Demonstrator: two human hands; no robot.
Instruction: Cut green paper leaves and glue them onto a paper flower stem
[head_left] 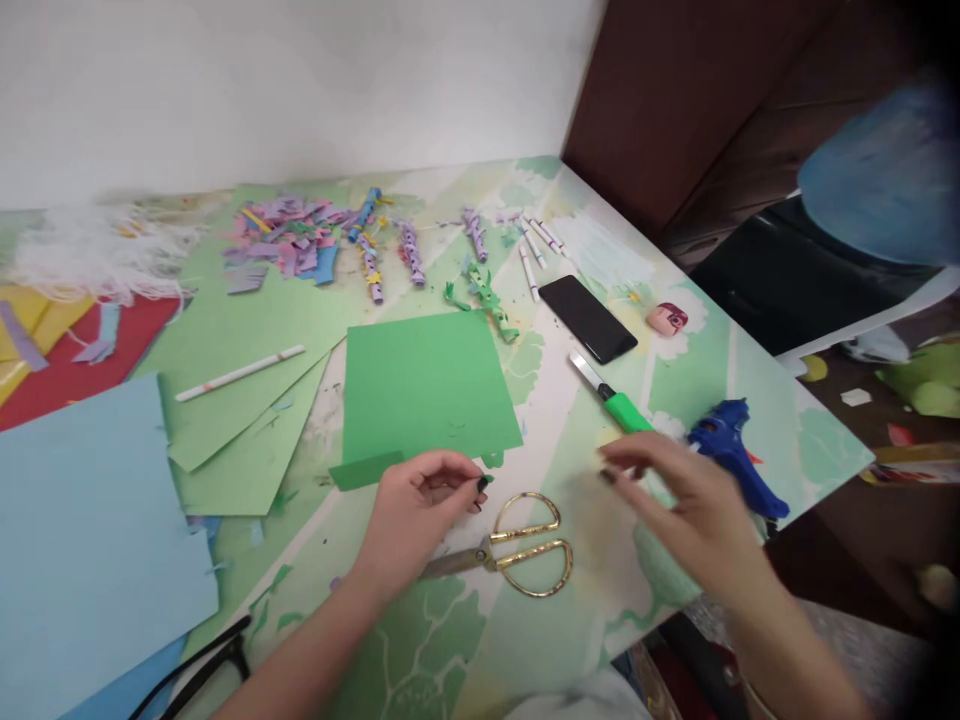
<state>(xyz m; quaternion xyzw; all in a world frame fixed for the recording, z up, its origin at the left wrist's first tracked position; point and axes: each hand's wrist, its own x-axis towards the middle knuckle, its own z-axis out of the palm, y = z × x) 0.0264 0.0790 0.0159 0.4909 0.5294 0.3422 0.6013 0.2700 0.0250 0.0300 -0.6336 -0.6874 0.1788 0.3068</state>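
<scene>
My left hand (427, 510) is closed in a pinch, with a small green paper piece (489, 480) at the fingertips. It hovers by the front edge of a green paper sheet (427, 385), close to a cut green strip (367, 471). Gold-handled scissors (491, 555) lie beneath and beside this hand, their blades partly hidden. My right hand (675, 490), slightly blurred, has thumb and forefinger a little apart and nothing visible between them. Just beyond it lies a utility knife (628, 412) with a green handle, partly covered by the hand. A blue glue gun (739, 455) rests to its right.
Behind the sheet are curled paper-wrapped rolls (411, 252), a paper scrap pile (289, 235), markers (529, 273) and a black phone (589, 317). Light blue paper (90, 510), a white stick (240, 373) and black glasses (199, 668) lie left. A chair (795, 270) stands right.
</scene>
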